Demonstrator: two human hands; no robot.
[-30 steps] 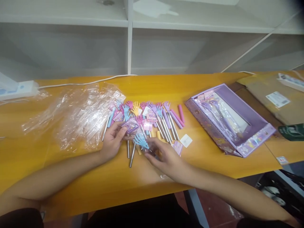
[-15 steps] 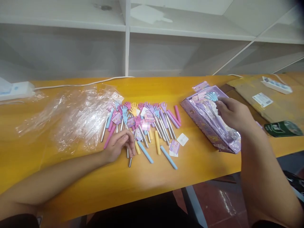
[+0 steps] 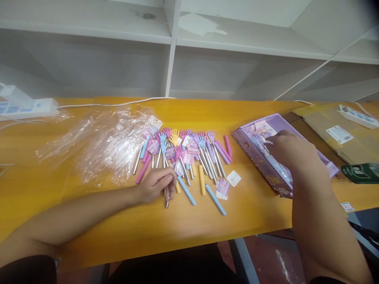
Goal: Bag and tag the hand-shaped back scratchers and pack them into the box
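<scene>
Item: hand-shaped plastic scratchers on slim silvery metal rods (image 3: 178, 151), in pink, blue, purple and yellow; a crowded group lying at the middle of the table, heads towards the shelf, rods towards the person.

Left hand (image 3: 160, 183): fingers curled downward over the near ends of some rods; whether it grips one cannot be told.

Right hand (image 3: 288, 152): well apart from the left, reaching into the purple printed open box (image 3: 251, 152); fingertips hidden, so whether they are closed on anything cannot be told.

Box contents: clear-wrapped pieces with pink printed cards (image 3: 260, 125), partly covered by the right hand and forearm.

Among and beside the scratchers: smooth cylindrical tubes, including two pale blue (image 3: 216, 199), one upright-lying yellow (image 3: 202, 180) and several pink or purple (image 3: 227, 145); a purple printed card (image 3: 223, 187) overlapping a white one; a white square card (image 3: 233, 178) just beside.

Left of the group: a loose heap of clear, crinkled plastic bags (image 3: 109, 146); farther left, a white power strip (image 3: 38, 108) with a white cable.

Right of the box: a flat brown cardboard carton (image 3: 316, 122) bearing a white label and a second white power strip (image 3: 357, 116); nearer, a dark green cylindrical container (image 3: 361, 173).

Support: yellow-orange wooden table (image 3: 142, 225); behind, white shelf (image 3: 172, 59).
</scene>
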